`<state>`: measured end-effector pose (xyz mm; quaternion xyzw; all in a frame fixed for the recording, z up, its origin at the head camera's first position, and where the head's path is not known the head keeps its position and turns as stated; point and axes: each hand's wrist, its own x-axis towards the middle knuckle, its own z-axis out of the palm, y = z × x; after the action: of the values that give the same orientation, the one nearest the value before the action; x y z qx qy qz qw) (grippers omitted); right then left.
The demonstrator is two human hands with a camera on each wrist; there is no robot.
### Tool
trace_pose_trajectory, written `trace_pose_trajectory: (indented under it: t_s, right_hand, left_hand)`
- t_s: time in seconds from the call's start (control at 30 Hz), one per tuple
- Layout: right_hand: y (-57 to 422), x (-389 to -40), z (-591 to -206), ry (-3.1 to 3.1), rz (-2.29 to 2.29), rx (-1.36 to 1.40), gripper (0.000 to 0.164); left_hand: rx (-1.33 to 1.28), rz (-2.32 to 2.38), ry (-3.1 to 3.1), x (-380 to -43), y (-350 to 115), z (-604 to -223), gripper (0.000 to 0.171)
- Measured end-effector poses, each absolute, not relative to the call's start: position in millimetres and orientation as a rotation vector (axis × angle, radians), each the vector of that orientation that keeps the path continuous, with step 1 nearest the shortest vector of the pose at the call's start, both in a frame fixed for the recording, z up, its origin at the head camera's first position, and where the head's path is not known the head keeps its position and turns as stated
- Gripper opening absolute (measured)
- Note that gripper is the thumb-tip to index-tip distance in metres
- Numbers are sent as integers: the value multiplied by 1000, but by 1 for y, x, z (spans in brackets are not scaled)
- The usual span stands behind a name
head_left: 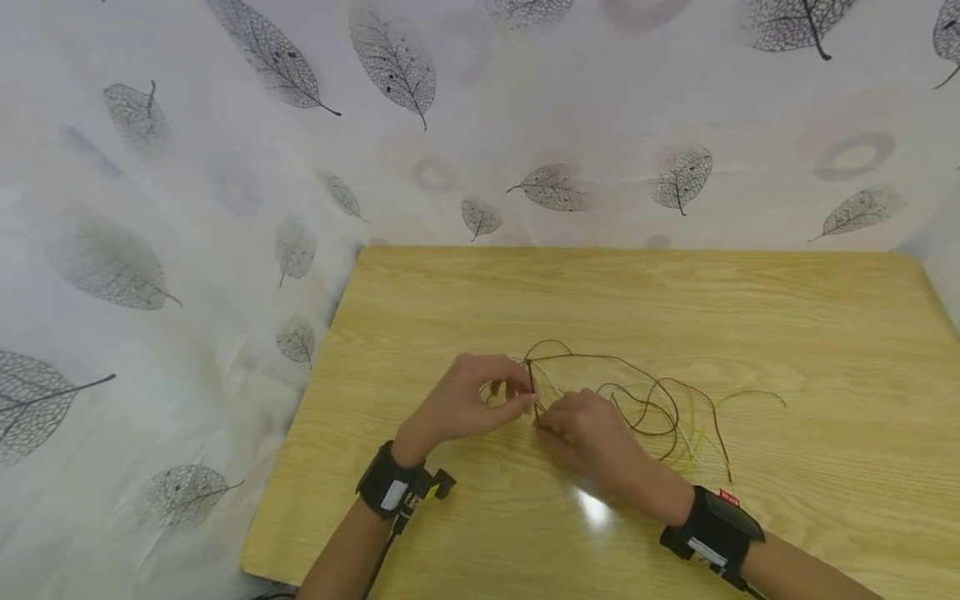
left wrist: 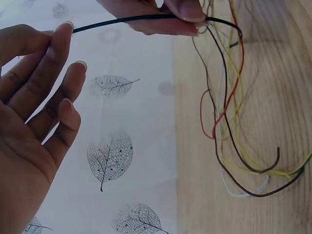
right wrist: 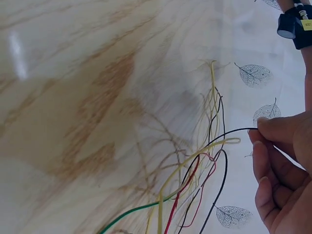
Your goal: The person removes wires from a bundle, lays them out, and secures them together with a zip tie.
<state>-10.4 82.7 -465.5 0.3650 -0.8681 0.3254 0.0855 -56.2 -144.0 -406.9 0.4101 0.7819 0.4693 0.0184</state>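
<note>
My left hand [head_left: 472, 396] pinches one end of a thin black wire [left wrist: 122, 19] between thumb and fingertips, its other fingers loosely spread. Close beside it, my right hand [head_left: 596, 429] pinches the same wire between thumb and finger. A short stretch runs nearly straight between the two hands in the left wrist view. Beyond the right hand the wire bends toward a loose tangle of thin wires, with a red wire [left wrist: 237, 78], a brown wire [left wrist: 243, 192], yellow ones and a white one. The right wrist view also shows a green wire [right wrist: 129, 212] among them.
A wood-grain table [head_left: 825, 350] lies under both hands. Looped wires [head_left: 675, 408] spread over it to the right of the hands. A pale leaf-printed sheet [head_left: 225, 208] covers the back and left side. Each wrist wears a black camera band [head_left: 390, 483].
</note>
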Motion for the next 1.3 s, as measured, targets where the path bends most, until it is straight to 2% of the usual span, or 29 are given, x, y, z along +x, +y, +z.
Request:
trace_pose_trajectory:
  t_s: [0.2, 0.33, 0.5, 0.6, 0.8, 1.0, 1.3]
  right_hand:
    - [86, -8, -471, -2588, 883, 1085, 15]
    - [88, -8, -473, -2566, 903, 1066, 17]
    - [101, -16, -462, -2544, 952, 1144, 24]
    - [118, -31, -447, -2631, 963, 1145, 26]
    - [157, -76, -427, -2959, 858, 767, 18]
    - [166, -106, -436, -3118, 858, 667, 19]
    - [159, -119, -450, -3199, 821, 634, 23]
  left_hand:
    - [1280, 1485, 2394, -55, -143, -402, 6]
    - [1293, 1470, 2395, -54, -140, -403, 2]
    - [1298, 1452, 2417, -53, -138, -405, 9]
    - [1302, 1442, 2415, -52, -136, -405, 6]
    - [1303, 1431, 2401, -52, -133, -409, 9]
    - [1299, 1363, 2403, -51, -128, -416, 11]
    - [1288, 1302, 2467, -54, -123, -416, 12]
